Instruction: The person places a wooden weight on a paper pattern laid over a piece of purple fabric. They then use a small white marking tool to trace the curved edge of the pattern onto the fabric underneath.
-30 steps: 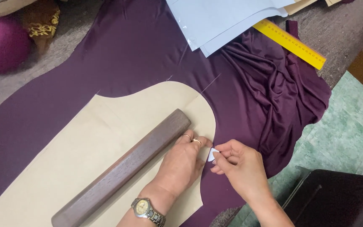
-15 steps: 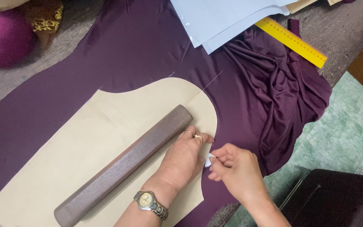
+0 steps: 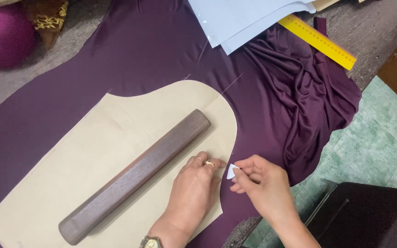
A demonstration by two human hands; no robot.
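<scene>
The left hand (image 3: 194, 188) lay flat on the paper pattern (image 3: 116, 151), just below the wooden bar (image 3: 136, 174); the right hand (image 3: 260, 183) pinched white chalk (image 3: 232, 171) at the pattern's edge (best kept tight against it).

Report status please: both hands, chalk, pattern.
Left hand flat on paper pattern. Right hand pinches white chalk at pattern edge, over purple fabric. Wooden block weights pattern.

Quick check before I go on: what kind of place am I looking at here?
Probably a sewing or tailoring workroom. Purple fabric lies spread on a table under a beige paper pattern weighted by a wooden bar. The right hand holds white tailor's chalk, and a yellow ruler lies nearby.
</scene>
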